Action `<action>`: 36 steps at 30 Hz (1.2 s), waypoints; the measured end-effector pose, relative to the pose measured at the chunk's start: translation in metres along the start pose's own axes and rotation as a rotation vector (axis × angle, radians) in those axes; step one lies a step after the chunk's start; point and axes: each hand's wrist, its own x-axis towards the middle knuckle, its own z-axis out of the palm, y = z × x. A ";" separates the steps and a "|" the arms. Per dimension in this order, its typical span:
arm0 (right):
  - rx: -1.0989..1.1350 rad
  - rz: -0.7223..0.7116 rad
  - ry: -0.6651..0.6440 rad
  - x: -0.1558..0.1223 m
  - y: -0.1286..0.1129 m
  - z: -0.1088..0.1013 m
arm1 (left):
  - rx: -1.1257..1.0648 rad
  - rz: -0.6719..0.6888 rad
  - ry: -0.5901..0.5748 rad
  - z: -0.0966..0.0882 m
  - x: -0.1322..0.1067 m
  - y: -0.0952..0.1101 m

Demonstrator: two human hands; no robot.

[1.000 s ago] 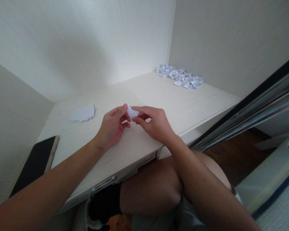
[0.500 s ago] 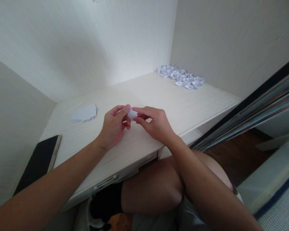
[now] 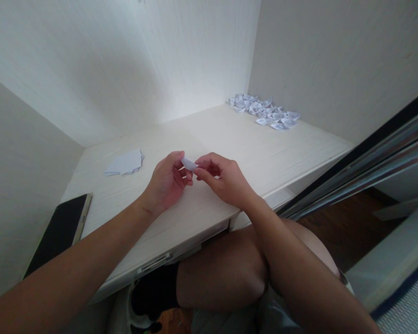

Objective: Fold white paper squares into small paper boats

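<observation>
Mid-frame, my left hand [image 3: 167,183] and right hand [image 3: 226,181] both pinch the small paper piece [image 3: 188,163] — I'd keep the edges aligned and crease firmly.

You're in a home, in a small room corner, not a lab or shop. A pale wood-grain desk [image 3: 237,144] sits boxed in by plain white walls [image 3: 107,69], with a sliding-door track [image 3: 369,157] and dark wood floor [image 3: 348,232] to the right. A phone [image 3: 59,232] lies on the desk edge. There are loose paper sheets [image 3: 125,163] and a pile of folded paper pieces [image 3: 266,111]. Your bare knee [image 3: 223,273] is under the desk. Your left hand [image 3: 165,183] and right hand [image 3: 226,181] pinch a small paper piece [image 3: 188,163]: hand work, no tooling.
</observation>
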 end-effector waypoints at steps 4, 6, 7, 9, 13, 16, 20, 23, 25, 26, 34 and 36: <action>0.188 0.083 -0.032 0.003 0.003 0.001 | -0.045 0.008 0.025 0.001 0.000 0.003; 0.252 0.123 -0.039 0.004 0.002 -0.001 | -0.061 -0.020 0.012 0.002 0.000 0.004; 0.282 0.142 -0.045 0.005 0.001 -0.003 | -0.069 -0.036 0.008 0.002 -0.001 0.005; 0.357 0.166 -0.053 0.006 -0.001 -0.006 | -0.083 -0.069 -0.005 0.002 -0.002 0.006; 0.519 0.179 -0.084 0.004 -0.003 -0.014 | -0.124 -0.128 -0.113 -0.001 -0.005 0.008; 0.597 0.188 -0.126 0.002 -0.004 -0.020 | -0.143 -0.163 -0.225 -0.006 -0.006 0.008; 0.604 0.171 -0.203 0.000 -0.010 -0.029 | -0.099 -0.177 -0.308 -0.010 -0.007 0.007; 0.635 0.169 -0.193 -0.001 -0.012 -0.030 | -0.080 -0.172 -0.357 -0.011 -0.006 0.006; 0.695 0.187 -0.185 0.000 -0.011 -0.029 | -0.071 -0.165 -0.383 -0.012 -0.005 0.004; 0.724 0.195 -0.193 0.000 -0.010 -0.028 | -0.069 -0.162 -0.392 -0.012 -0.005 0.004; 0.839 0.222 -0.253 -0.001 -0.011 -0.022 | -0.047 -0.232 -0.542 -0.016 -0.003 0.000; 0.878 0.252 -0.255 -0.001 -0.011 -0.023 | -0.040 -0.210 -0.528 -0.016 -0.003 -0.002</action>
